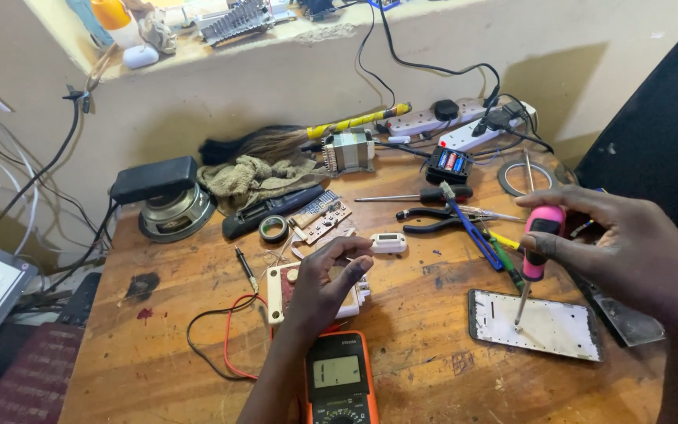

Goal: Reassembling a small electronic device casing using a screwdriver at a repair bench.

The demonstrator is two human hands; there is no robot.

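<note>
Risk of the pink-handled screwdriver (534, 263), pinched in right hand (629, 251) fingers with tip on the white phone frame (539, 323), skidding and scratching it, while left hand (323, 290), just left, pinches a tiny screw

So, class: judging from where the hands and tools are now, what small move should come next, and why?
Probably lower the pink-handled screwdriver onto a screw in the white flat phone frame: the right hand holds it upright with its tip at the frame's left edge, while the left hand rests on the cream circuit module.
</note>
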